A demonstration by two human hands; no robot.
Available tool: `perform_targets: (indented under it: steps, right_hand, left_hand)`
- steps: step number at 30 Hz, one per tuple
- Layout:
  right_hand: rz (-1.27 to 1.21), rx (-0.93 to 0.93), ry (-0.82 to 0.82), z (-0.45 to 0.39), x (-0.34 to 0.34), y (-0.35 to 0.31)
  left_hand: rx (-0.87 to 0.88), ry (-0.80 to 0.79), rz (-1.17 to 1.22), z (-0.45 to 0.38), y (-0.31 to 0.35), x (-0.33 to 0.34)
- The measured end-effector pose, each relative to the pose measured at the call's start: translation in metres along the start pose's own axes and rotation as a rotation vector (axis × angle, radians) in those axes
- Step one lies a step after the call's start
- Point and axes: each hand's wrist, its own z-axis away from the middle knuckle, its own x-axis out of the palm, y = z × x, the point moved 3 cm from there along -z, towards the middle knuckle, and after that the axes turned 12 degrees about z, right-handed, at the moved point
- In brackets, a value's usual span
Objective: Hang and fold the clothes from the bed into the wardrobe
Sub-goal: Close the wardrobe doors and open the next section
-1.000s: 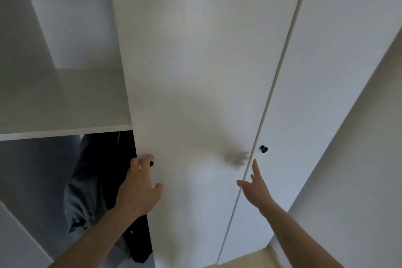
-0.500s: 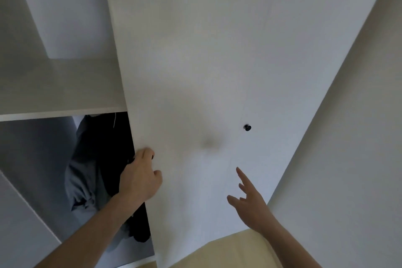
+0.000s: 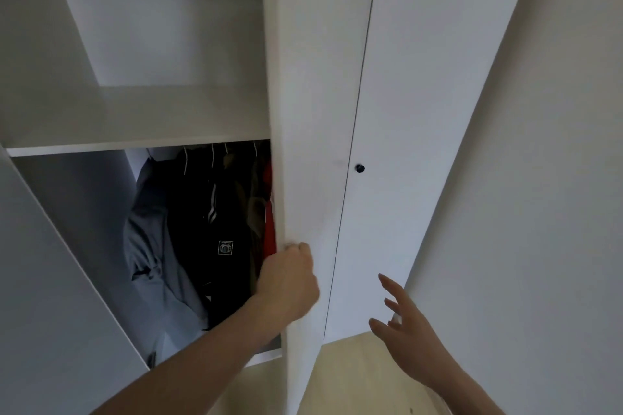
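Head view shows the left hand (image 3: 286,283) gripping the free edge of the door (image 3: 313,111), fingers curled round it near knob height. The right hand (image 3: 409,333) hangs apart from the next door (image 3: 421,111), fingers spread and loose, holding nothing.

The step looks like swinging the door wide to reach the rail. Best done by pulling from the edge in one smooth arc, keeping the fingers clear of the seam between the two panels — the gap there is narrow.

No clothes from the bed are in view; neither is the bed. Inside the wardrobe (image 3: 101,280), garments already hang close together: a grey shirt (image 3: 151,246) at the left, a black jacket (image 3: 209,229) with a small badge, something red (image 3: 268,222) beside the door. A shelf (image 3: 135,118) sits above them. That crowding is the likely obstacle — new hangers will need space, probably at the left. The right door's knob (image 3: 360,168) is untouched.
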Motion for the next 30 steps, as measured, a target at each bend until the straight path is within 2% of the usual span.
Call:
perform_targets:
  steps: [3,7,12,16,24,30]
  right_hand:
    - [-0.013,-0.004,0.047,0.029,-0.013,0.009]
    - [0.025,0.032,0.101,0.065,-0.036,0.022]
    - [0.069,0.098,0.193,0.104,-0.07,0.038]
    - [0.086,0.166,0.271,0.14,-0.089,0.049]
    - [0.035,0.438,0.48,0.215,-0.093,0.074]
    - [-0.105,0.703,0.64,0.294,-0.064,0.084]
  left_hand:
    - [0.099,-0.082,0.039,0.006,0.045,0.008]
    - [0.265,-0.23,-0.066,0.006,0.103,0.027]
    - [0.455,-0.26,-0.147,-0.002,0.145,0.057]
    - [0.526,-0.299,-0.189,-0.009,0.166,0.071]
    - [0.63,-0.391,-0.303,-0.025,0.205,0.084]
    - [0.844,-0.561,-0.128,0.036,0.241,0.111]
